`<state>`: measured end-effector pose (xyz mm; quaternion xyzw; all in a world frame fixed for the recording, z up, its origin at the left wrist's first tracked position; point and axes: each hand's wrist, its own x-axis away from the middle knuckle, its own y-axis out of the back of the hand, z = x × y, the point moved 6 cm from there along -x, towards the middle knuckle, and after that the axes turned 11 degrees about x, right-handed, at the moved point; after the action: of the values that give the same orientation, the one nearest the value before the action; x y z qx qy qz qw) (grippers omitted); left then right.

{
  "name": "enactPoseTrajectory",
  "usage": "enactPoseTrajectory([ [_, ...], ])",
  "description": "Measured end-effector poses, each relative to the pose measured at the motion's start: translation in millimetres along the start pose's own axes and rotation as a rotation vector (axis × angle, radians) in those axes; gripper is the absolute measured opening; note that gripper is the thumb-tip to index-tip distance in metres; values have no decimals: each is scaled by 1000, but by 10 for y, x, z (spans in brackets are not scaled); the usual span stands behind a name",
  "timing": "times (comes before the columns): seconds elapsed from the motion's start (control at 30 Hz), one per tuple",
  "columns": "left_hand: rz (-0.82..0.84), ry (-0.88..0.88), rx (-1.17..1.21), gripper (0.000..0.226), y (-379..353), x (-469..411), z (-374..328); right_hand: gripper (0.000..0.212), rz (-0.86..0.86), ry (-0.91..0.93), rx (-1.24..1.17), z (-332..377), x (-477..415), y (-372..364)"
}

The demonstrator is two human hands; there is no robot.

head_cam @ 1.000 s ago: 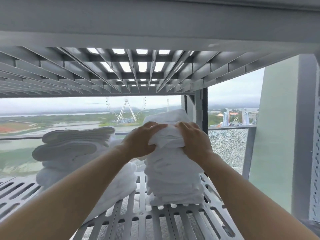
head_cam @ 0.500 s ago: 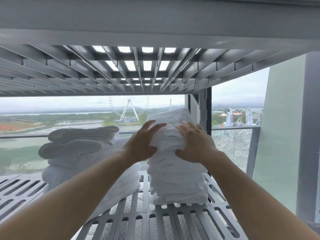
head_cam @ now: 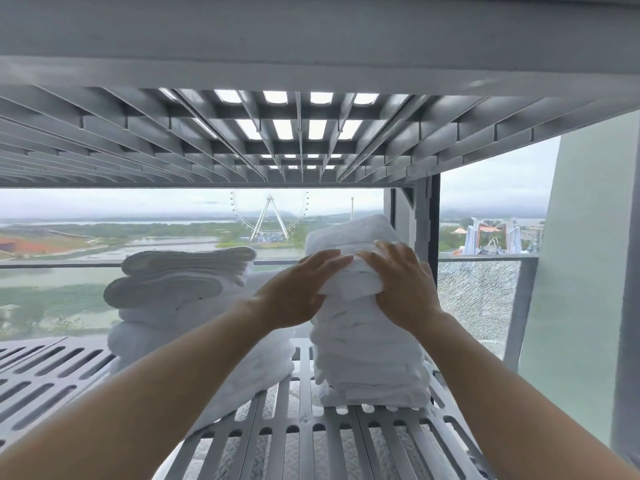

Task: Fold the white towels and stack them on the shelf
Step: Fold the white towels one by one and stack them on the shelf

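A tall stack of folded white towels (head_cam: 370, 362) stands on the slatted grey shelf (head_cam: 301, 434), right of middle. Both my hands are on the top towel (head_cam: 349, 282) of this stack. My left hand (head_cam: 298, 292) lays its fingers flat over the towel's top, with the thumb under the front fold. My right hand (head_cam: 401, 285) does the same from the right side. A second, looser pile of white towels (head_cam: 187, 299) sits to the left, touching the tall stack low down.
The upper shelf's ribbed underside (head_cam: 298, 143) hangs close above the stacks. A shelf post (head_cam: 422, 223) stands right behind the tall stack. Behind is a window with a railing and cracked glass (head_cam: 478, 296). A grey wall (head_cam: 585, 271) is at the right.
My fingers, curled over the top towel before, have flattened out along its top. Both hands stay on the same towel and the stack has not shifted.
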<state>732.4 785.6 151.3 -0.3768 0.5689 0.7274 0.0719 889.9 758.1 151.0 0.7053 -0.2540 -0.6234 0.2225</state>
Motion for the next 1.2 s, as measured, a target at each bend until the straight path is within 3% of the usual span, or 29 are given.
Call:
enactPoseTrajectory([
  [0.23, 42, 42, 41, 95, -127, 85, 67, 72, 77, -31, -11, -13, 93, -18],
  [0.37, -28, 58, 112, 91, -147, 19, -17, 83, -1, -46, 86, 161, 201, 4],
  [0.53, -81, 41, 115, 93, -143, 103, -12, 94, 44, 3, 157, 244, 345, -162],
  [0.67, -91, 74, 93, 99, -137, 255, 17, 96, -7, -34, 115, 185, 374, -151],
  [0.87, 17, 310, 291, 112, -459, 498, 119, 97, -44, -63, 137, 222, 363, -137],
  [1.03, -34, 383, 411, 120, -548, 429, 123, 94, -20, -128, 149, 177, 362, -153],
  [1.2, 89, 361, 404, 121, -710, 354, 103, 93, 18, -154, 123, 76, 354, -183],
])
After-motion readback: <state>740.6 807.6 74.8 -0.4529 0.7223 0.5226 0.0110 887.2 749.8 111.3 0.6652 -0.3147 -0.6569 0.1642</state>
